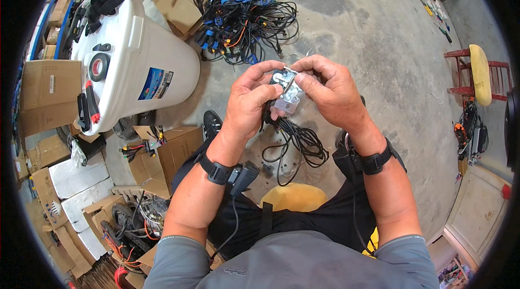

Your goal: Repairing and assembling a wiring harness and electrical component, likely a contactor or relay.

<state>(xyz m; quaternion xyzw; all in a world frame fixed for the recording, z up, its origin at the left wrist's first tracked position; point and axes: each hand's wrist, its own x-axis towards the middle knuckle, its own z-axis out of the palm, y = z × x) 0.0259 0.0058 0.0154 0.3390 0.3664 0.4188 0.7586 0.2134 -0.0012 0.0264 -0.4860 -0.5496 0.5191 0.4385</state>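
Between my two hands is a small silvery metal mechanism (288, 104), boxy with plates and round parts, which looks like a lock or latch. My left hand (248, 98) grips it from the left side, thumb on its face. On the other side, my right hand (335, 93) pinches its upper edge between thumb and fingers. A loop of black cable (303, 145) hangs or lies just below it; whether the cable joins the mechanism is hidden by my fingers.
A big tangle of black cables (244, 21) with blue and yellow ends lies ahead on the concrete floor. To the left stands a large white bucket (179, 67) bearing a roll of black tape (99, 67). Cardboard boxes (51, 91) crowd that side. A red stool (479, 75) is at the right.
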